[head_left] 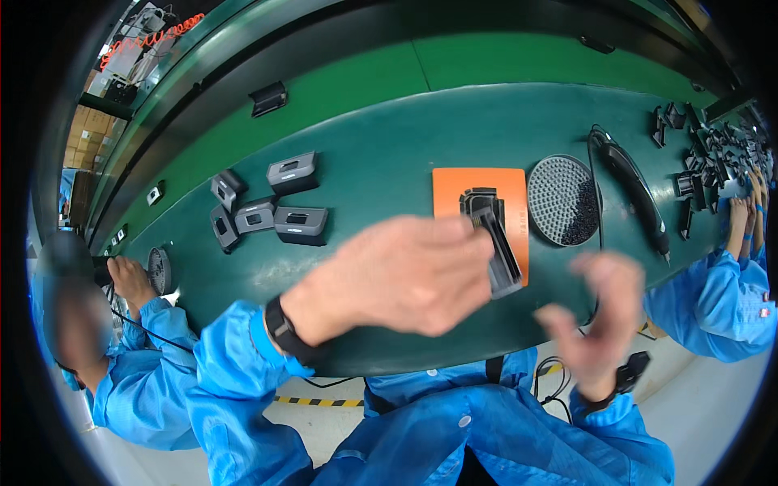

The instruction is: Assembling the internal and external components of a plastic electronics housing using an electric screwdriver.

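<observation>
My left hand [405, 275] is closed on one end of a dark grey plastic housing [507, 271], which tilts over the lower right part of an orange fixture block [448, 185]. The fixture has a black recessed nest [480, 194] near its middle, partly covered by the hand and housing. To the right, my right hand [598, 312] hangs near the table's front edge, thumb and fingers apart and slightly blurred, with nothing in it. Nearest to it beyond are a round grey dimpled tray [555, 182] with small black screws [579, 219] and a black electric screwdriver [636, 188].
Several dark housings [300, 225] stand at the left of the green table [373, 154]. A black part [269, 99] lies on the far green ledge. Many black parts [713, 162] are heaped at far right. Co-workers in blue sit left [138, 397] and right [721, 300].
</observation>
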Tool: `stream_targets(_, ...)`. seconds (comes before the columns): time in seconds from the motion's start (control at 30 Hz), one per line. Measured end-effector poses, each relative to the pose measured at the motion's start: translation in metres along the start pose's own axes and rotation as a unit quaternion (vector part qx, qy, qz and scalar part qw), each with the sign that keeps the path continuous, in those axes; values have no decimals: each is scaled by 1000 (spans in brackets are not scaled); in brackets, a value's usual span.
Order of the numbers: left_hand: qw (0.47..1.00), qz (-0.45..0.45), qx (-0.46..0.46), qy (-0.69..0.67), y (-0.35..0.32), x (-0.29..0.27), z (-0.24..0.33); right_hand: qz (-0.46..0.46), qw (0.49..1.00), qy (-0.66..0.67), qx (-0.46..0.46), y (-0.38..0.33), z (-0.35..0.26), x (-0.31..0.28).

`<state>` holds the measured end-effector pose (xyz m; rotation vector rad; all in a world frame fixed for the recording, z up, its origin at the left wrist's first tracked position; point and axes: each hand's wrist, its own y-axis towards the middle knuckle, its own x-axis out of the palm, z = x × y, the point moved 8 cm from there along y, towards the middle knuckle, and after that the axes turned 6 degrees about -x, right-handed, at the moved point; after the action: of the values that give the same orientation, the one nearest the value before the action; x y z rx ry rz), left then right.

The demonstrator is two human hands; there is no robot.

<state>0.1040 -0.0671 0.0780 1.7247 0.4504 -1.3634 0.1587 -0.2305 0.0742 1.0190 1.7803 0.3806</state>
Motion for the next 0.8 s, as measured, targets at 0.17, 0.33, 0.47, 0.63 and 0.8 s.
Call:
stream_targets(0.17, 991, -79, 97, 53, 2, 39, -33, -61, 910, -344, 222, 1, 126, -59)
stream_targets(0.33, 985, -105, 125, 58, 4, 43, -34, -138, 909, -324, 221, -9, 175, -43)
stream_targets(0.47, 986, -127, 102, 31, 6, 50, -38, -132, 905, -366, 174, -7, 199, -33)
stream_targets(0.63, 980, -181, -30, -83, 6, 51, -35, 7, 949, -164, 268, -23, 198, -112)
stream_targets(0.8, 960, -233, -157, 0, 2, 55, -9, 354, 884, 232, 197, 58, 110, -99)
